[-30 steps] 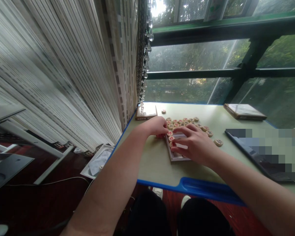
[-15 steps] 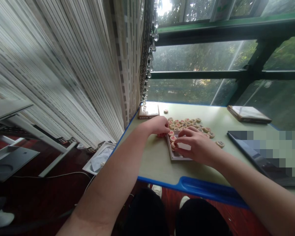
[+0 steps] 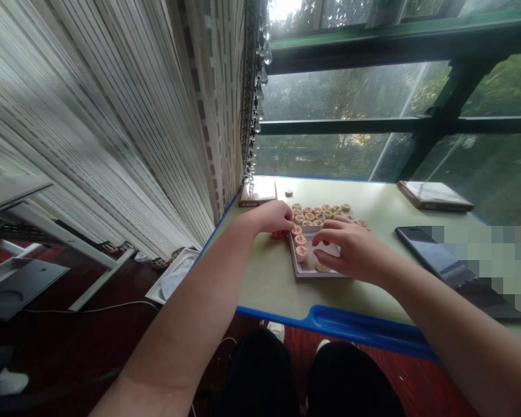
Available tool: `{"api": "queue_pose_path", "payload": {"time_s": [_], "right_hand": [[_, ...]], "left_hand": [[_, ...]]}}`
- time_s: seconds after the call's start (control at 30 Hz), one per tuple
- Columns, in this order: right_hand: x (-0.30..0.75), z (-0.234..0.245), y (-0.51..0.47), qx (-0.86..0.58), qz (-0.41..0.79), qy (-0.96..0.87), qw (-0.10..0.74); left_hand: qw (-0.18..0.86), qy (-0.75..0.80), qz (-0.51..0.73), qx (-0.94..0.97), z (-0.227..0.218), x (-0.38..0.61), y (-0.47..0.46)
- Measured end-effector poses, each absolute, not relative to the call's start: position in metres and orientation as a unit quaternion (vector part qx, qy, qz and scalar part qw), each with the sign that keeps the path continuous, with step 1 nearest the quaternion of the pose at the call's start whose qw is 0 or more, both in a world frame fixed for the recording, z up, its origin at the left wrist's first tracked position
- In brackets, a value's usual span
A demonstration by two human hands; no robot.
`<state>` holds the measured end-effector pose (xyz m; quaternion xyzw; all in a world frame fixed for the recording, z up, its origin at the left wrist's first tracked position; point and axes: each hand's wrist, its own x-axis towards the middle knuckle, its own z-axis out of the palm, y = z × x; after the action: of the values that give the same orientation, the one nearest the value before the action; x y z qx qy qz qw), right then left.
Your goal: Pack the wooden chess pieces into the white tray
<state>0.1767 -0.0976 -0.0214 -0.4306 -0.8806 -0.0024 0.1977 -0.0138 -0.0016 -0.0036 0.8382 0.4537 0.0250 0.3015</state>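
Observation:
A shallow white box (image 3: 312, 274) lies on the table with several Chinese chess pieces in it. Red-marked pieces (image 3: 301, 253) form a column along its left wall. My left hand (image 3: 278, 219) is closed at the box's far left corner, its fingertips against the wall beside the top piece. Over the box's right part is my right hand (image 3: 347, 246), fingers bent and apart, with box floor showing between thumb and forefinger. Just below that thumb a loose chess piece (image 3: 321, 266) lies near the front wall, partly hidden. Beyond the box spread more chess pieces (image 3: 309, 217), marked red and dark.
One chess piece (image 3: 289, 193) sits alone near a flat box (image 3: 258, 193) at the far left. Another flat box (image 3: 435, 196) lies far right. A dark tablet-like device (image 3: 443, 263) rests on the right. The table (image 3: 260, 284) has a blue edge; a curtain (image 3: 156, 116) hangs left.
My right hand has shifted right from the left column, its thumb and forefinger further apart. A piece now shows near the box's front wall. My left hand stays at the corner; the view has shifted slightly.

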Motion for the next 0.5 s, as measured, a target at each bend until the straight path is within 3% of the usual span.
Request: {"api": "queue_pose_path", "payload": {"time_s": [0.2, 0.5], "right_hand": [[0.186, -0.009, -0.1, -0.495, 0.126, -0.857, 0.068], [0.182, -0.005, -0.104, -0.476, 0.217, -0.851, 0.046]], "left_hand": [[0.305, 0.452, 0.019, 0.838, -0.004, -0.013, -0.002], [0.327, 0.462, 0.019, 0.824, -0.004, -0.015, 0.0]]}}
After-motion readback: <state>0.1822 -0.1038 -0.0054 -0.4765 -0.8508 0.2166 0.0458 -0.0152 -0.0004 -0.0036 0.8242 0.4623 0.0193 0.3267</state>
